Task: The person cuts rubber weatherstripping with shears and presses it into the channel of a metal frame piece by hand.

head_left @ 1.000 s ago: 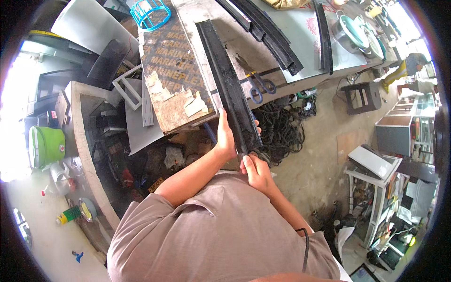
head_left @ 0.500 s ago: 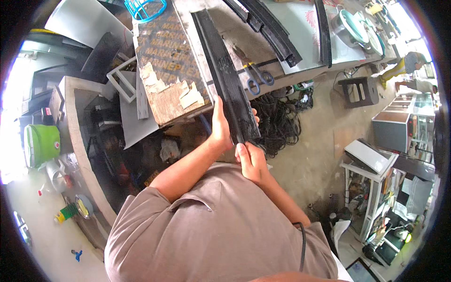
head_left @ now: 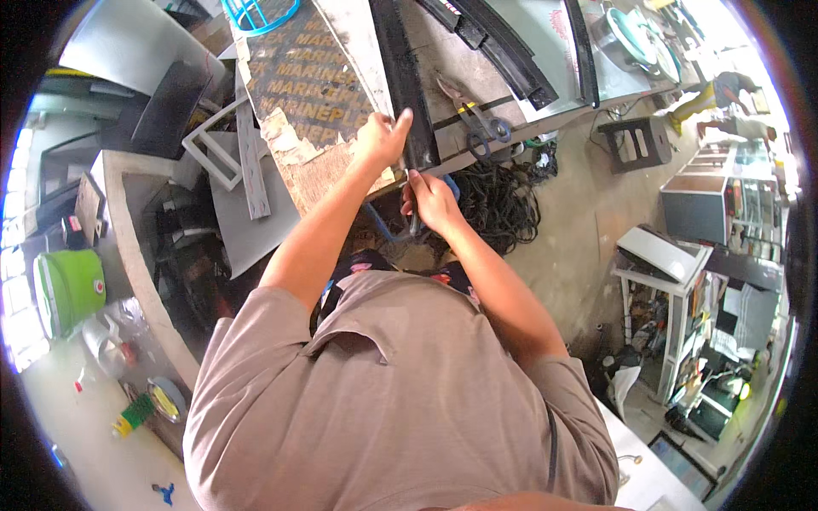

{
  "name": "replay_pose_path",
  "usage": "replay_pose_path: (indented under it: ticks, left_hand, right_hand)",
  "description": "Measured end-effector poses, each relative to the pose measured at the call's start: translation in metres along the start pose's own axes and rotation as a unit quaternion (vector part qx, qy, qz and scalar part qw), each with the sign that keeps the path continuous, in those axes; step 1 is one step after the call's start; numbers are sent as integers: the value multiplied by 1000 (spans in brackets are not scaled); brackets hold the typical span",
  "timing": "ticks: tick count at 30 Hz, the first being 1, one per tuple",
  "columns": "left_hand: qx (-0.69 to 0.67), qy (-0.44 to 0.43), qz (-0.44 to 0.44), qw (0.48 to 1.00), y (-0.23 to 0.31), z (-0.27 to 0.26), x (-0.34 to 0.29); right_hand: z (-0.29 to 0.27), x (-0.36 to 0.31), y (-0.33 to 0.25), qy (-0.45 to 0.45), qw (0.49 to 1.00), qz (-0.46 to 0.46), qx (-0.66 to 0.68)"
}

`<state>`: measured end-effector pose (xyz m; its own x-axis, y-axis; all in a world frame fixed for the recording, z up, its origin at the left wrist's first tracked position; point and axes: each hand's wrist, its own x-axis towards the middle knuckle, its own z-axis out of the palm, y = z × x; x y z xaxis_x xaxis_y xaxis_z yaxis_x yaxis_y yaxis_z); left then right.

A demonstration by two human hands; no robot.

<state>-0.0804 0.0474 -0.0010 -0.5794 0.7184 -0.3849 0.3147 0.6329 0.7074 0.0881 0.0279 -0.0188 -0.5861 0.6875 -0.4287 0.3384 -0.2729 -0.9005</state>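
Note:
A long black strip, ribbed like a trim profile (head_left: pixel 400 68), lies lengthwise on the workbench, its near end at the front edge. My left hand (head_left: pixel 381 140) is closed at the strip's left edge, with the thumb laid toward its top face. At the near end is my right hand (head_left: pixel 433 203), its fingers wrapped round a slim tool with a dark handle (head_left: pixel 415 224); the tool's kind cannot be made out. To the right of the strip rest scissors with blue-grey handles and a yellow part (head_left: pixel 477 128). More curved black strips (head_left: pixel 503 55) lie farther right.
A plywood board with torn facing (head_left: pixel 298 111) covers the bench's left side, with a blue wire basket (head_left: pixel 260 13) on it. Pots (head_left: pixel 630 43) stand at the far right. Below the bench is a heap of black cords (head_left: pixel 503 209); a black stool (head_left: pixel 635 143) and people (head_left: pixel 724 102) are beyond.
The black strip has moved away from me, from above my lap onto the bench. Both hands have gone forward with it, and the left now has its fingers curled at the edge.

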Motion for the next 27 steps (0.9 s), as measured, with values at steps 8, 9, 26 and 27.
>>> replay_pose_path:
  ticks: [8, 9, 26, 27]
  left_hand:
    - [37, 31, 115, 992, -65, 6, -106]
    - [-9, -45, 81, 996, -69, 14, -113]
    - [-357, 74, -11, 931, -60, 84, -125]
    - [-357, 86, -13, 930, -61, 82, -122]
  right_hand:
    - [-37, -1, -23, 8, 930, -74, -360]
    - [-52, 6, -27, 115, 909, -146, -372]
    - [-234, 77, -51, -190, 848, 93, -486]
    - [-227, 56, -59, -210, 893, 144, -372]
